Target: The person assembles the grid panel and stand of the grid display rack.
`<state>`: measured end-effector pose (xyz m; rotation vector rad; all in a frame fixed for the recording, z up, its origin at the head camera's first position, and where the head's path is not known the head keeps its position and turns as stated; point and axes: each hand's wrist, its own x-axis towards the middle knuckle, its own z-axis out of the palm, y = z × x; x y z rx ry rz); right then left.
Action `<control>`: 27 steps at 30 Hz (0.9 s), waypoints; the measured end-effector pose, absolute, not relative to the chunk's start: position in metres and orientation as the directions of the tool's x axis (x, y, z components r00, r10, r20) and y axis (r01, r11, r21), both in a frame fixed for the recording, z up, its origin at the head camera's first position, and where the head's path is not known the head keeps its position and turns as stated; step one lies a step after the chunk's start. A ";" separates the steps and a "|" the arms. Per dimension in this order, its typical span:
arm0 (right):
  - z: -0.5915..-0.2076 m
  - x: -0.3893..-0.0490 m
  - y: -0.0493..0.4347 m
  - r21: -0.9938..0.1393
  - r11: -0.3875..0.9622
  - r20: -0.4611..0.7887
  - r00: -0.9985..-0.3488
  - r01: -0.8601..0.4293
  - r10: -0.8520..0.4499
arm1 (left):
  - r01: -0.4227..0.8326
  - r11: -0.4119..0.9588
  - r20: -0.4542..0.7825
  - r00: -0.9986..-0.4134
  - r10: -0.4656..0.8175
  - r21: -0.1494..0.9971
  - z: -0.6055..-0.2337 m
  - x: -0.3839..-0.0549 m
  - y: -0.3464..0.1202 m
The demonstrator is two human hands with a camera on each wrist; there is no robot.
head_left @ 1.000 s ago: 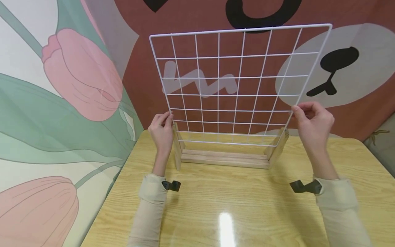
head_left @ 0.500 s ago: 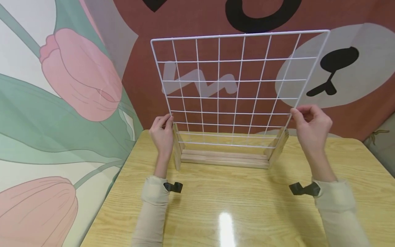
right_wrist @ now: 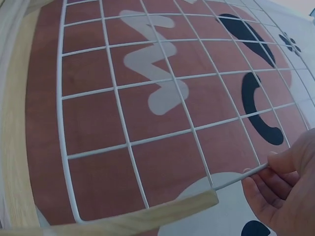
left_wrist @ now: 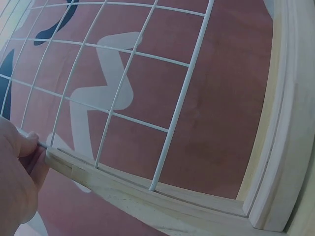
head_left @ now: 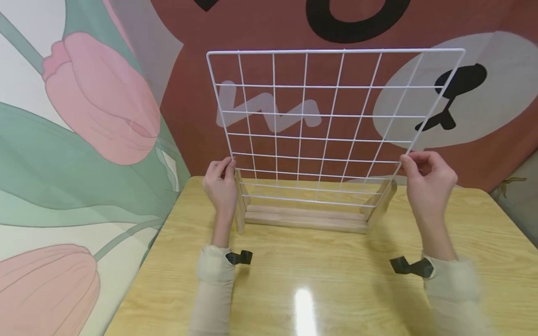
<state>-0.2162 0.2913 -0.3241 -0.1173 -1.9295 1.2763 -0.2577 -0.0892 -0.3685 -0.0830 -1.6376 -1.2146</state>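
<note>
A white wire grid panel (head_left: 300,113) stands between the two uprights of a light wooden stand (head_left: 307,220). My left hand (head_left: 221,183) pinches the panel's left edge wire just above the left upright; the left wrist view shows thumb and fingers of that left hand (left_wrist: 18,172) on the wire by the wood's end. On the other side my right hand (head_left: 430,179) pinches the right edge wire, slightly above the right upright. In the right wrist view the panel's lower edge (right_wrist: 69,162) lies inside the frame, apart from the bottom bar.
The stand rests on a yellow wood-grain table (head_left: 269,275). Behind it hangs a red-brown printed cloth (head_left: 260,158), and a floral cloth (head_left: 96,196) runs along the left side of the table.
The panel's top has come down a little in view, and its upper right corner has shifted right. Both hands have lowered slightly, still pinching the side wires.
</note>
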 end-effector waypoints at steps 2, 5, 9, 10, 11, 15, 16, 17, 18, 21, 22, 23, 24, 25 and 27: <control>-0.325 -0.213 0.290 -0.820 0.463 0.554 -0.669 -0.335 0.495 | 0.579 0.501 0.763 -0.432 -0.480 0.643 -0.370 -0.253 -0.088; -0.326 -0.208 0.289 -0.826 0.438 0.555 -0.648 -0.356 0.521 | 0.579 0.542 0.792 -0.405 -0.458 0.609 -0.370 -0.249 -0.088; -0.327 -0.203 0.288 -0.823 0.423 0.566 -0.610 -0.380 0.554 | 0.592 0.564 0.817 -0.393 -0.423 0.577 -0.369 -0.246 -0.088; -0.327 -0.202 0.288 -0.821 0.421 0.569 -0.602 -0.386 0.559 | 0.596 0.563 0.819 -0.393 -0.418 0.573 -0.368 -0.246 -0.088; -0.327 -0.201 0.288 -0.818 0.420 0.574 -0.596 -0.392 0.561 | 0.599 0.564 0.822 -0.391 -0.414 0.569 -0.367 -0.245 -0.088; -0.327 -0.201 0.287 -0.816 0.414 0.577 -0.598 -0.403 0.556 | 0.604 0.563 0.825 -0.391 -0.409 0.565 -0.364 -0.245 -0.089; -0.327 -0.201 0.287 -0.814 0.418 0.580 -0.600 -0.403 0.551 | 0.604 0.561 0.824 -0.391 -0.411 0.566 -0.363 -0.244 -0.089; -0.327 -0.201 0.287 -0.813 0.420 0.581 -0.602 -0.403 0.548 | 0.603 0.559 0.822 -0.392 -0.414 0.569 -0.363 -0.243 -0.090; -0.327 -0.201 0.287 -0.810 0.428 0.585 -0.600 -0.401 0.545 | 0.602 0.556 0.819 -0.398 -0.414 0.574 -0.363 -0.243 -0.090; -0.328 -0.202 0.286 -0.796 0.454 0.603 -0.586 -0.401 0.541 | 0.592 0.551 0.809 -0.418 -0.414 0.588 -0.364 -0.242 -0.090; -0.328 -0.203 0.286 -0.791 0.462 0.610 -0.580 -0.402 0.540 | 0.587 0.550 0.805 -0.427 -0.413 0.594 -0.363 -0.241 -0.090; -0.328 -0.204 0.287 -0.787 0.466 0.615 -0.575 -0.405 0.540 | 0.581 0.551 0.801 -0.434 -0.414 0.599 -0.363 -0.242 -0.090; -0.328 -0.204 0.287 -0.782 0.472 0.621 -0.568 -0.406 0.540 | 0.576 0.550 0.797 -0.439 -0.415 0.604 -0.363 -0.242 -0.089; -0.328 -0.205 0.287 -0.782 0.472 0.622 -0.566 -0.408 0.542 | 0.572 0.549 0.793 -0.442 -0.419 0.609 -0.363 -0.242 -0.089; -0.329 -0.205 0.288 -0.784 0.466 0.620 -0.564 -0.411 0.546 | 0.568 0.547 0.789 -0.446 -0.424 0.615 -0.362 -0.242 -0.087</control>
